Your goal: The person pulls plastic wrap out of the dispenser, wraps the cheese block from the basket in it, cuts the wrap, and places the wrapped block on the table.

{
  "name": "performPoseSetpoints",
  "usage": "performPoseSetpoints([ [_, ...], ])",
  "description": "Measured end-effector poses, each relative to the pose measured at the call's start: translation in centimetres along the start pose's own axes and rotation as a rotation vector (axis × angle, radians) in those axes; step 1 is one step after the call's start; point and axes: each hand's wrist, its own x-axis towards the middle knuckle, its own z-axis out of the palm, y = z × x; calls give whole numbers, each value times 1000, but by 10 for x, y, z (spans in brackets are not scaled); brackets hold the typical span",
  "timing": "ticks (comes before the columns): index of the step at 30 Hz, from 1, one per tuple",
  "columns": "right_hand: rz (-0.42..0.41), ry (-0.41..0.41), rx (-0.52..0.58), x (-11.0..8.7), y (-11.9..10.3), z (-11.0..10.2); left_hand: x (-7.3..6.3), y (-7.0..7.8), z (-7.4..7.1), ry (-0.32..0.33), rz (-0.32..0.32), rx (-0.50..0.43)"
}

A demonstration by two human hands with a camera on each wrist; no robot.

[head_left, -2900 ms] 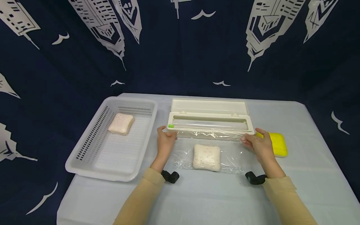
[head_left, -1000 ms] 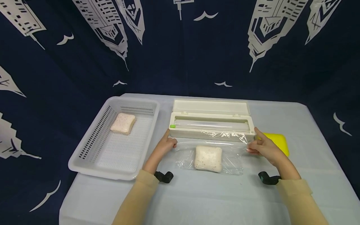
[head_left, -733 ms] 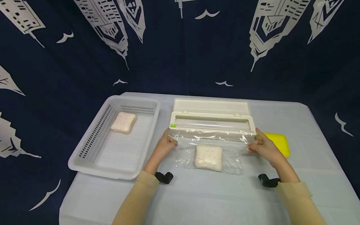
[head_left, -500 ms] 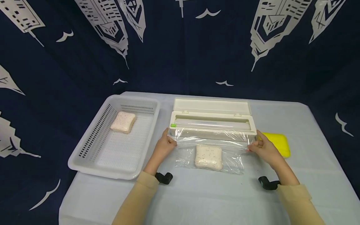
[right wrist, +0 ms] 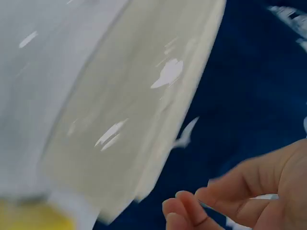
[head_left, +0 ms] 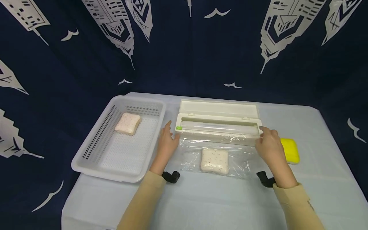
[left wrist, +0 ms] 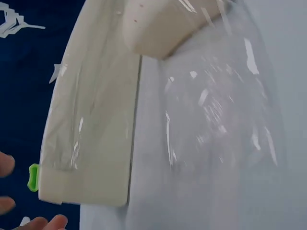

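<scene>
Film [head_left: 241, 161], clear and creased, spread over table [head_left: 212, 204] from the front of a long cream dispenser [head_left: 179, 123], glossy with streaks of light along the dispenser's front wall; amid that film, one pale speckled block [head_left: 214, 161], squarish and lying flat, just in front of the dispenser and near its middle; cannot tell fully, film above or below; hinged lid [head_left: 218, 109] tipped back, on the far side; whitish roll [head_left: 218, 127] lengthwise inside the dispenser's opening; green tab [head_left: 179, 127] at the left end of the rim; left hand [head_left: 167, 144] beside the dispenser's left end, between basket and dispenser, with fingers [left wrist: 5, 164] spread apart, and thumb toward the dispenser's front corner; right hand [head_left: 269, 147] at the dispenser's right front corner, with fingers bent, and in right wrist view with thumb and fingertips [right wrist: 178, 211] close together; cannot tell any pinch on the film there; at left, white perforated basket [head_left: 118, 156], with second speckled block [head_left: 128, 123] on its floor toward the far end; at right, yellow object [head_left: 291, 150] just beside the right hand, partly hidden behind it; beige sleeves [head_left: 145, 204] on both forearms; black wrist mount [head_left: 171, 177] at left, another black mount [head_left: 265, 180] at right; behind the table, navy curtain [head_left: 201, 48] with pale printed towers, upside down, and white birds.
</scene>
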Motion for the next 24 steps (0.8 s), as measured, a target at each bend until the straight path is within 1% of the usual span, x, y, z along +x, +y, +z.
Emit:
performPoseSetpoints([
  [1, -57, 29, 18, 3, -13, 4, 4, 2, 1, 5, 18, -16],
  [2, -112, 38, 46, 7, -27, 9, 8, 3, 2, 1, 29, -32],
  [4, -222, 35, 99, 16, -52, 24, 14, 4, 5, -22, 27, -65],
  [7, -351, -7, 151, 30, -87, 52, 21, 1, 11, -62, 12, -91],
  [10, -443, -59, 153, 41, -115, 78, 26, -6, 17, -93, 9, -104],
  [13, -500, -104, 147, 48, -135, 101, 29, -15, 21, -95, 32, -66],
  [17, -558, -113, 143, 54, -149, 122, 29, -19, 22, -81, 40, -12],
  [20, -591, -96, 132, 58, -155, 132, 29, -20, 21, -80, 31, -4],
  [24, -612, -91, 121, 60, -161, 138, 31, -22, 19, -73, 29, -2],
])
